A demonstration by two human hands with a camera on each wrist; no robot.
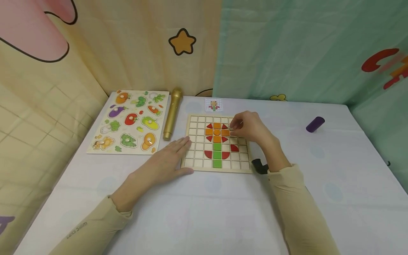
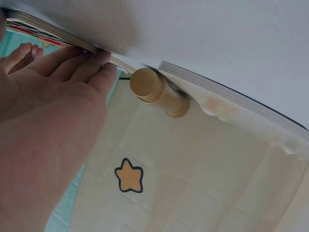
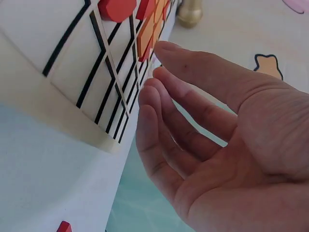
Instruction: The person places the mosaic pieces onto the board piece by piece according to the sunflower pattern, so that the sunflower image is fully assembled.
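Observation:
A wooden grid board (image 1: 197, 163) lies on the table with flat coloured pieces in a flower pattern. Several orange squares (image 1: 217, 125) surround an orange round piece (image 1: 217, 132), with small red triangles (image 1: 224, 139) at the corners. Below runs a stem of green squares (image 1: 217, 154), flanked by red rounded pieces (image 1: 208, 154). My left hand (image 1: 170, 157) rests flat at the board's left edge, fingers straight. Over the upper right cells, my right hand (image 1: 250, 127) has its fingertips beside the rightmost orange square. The right wrist view shows loosely bent fingers (image 3: 148, 140), nothing visible between them and the thumb.
A vegetable puzzle board (image 1: 121, 132) lies at the left, beside a gold microphone (image 1: 172, 115). Behind the grid board is a small pattern card (image 1: 213, 105). A purple cylinder (image 1: 315, 124) lies at right; a bent black object (image 1: 259, 165) sits by the right wrist. Curtains stand behind.

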